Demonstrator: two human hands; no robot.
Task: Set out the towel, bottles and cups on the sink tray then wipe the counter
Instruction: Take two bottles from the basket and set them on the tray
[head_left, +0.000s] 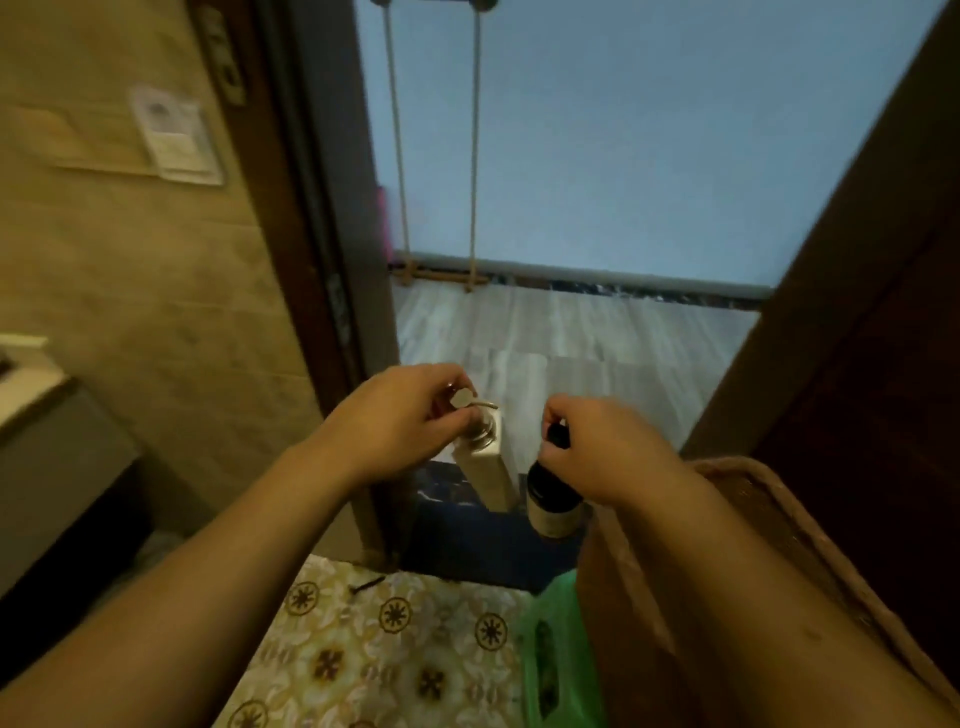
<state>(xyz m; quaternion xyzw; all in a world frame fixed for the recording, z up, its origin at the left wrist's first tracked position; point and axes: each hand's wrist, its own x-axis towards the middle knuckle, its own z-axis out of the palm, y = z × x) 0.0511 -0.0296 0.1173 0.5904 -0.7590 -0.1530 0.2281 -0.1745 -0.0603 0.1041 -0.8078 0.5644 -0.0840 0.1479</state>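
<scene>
My left hand (402, 415) grips the silver pump top of a square cream dispenser bottle (488, 470), which hangs upright below it. My right hand (597, 447) is closed around the black neck of a dark round bottle (553, 501) with a pale label. Both bottles are held in the air in front of me, side by side, a little apart. A brown towel (727, 571) is draped over my right forearm. Neither the sink tray nor any cups are in view.
I face an open doorway with a dark wooden frame (332, 291) on the left and a brown door (857, 312) on the right. A grey counter corner (47, 415) juts in at the left. Patterned floor tile (389, 644) and a green plastic item (556, 649) lie below.
</scene>
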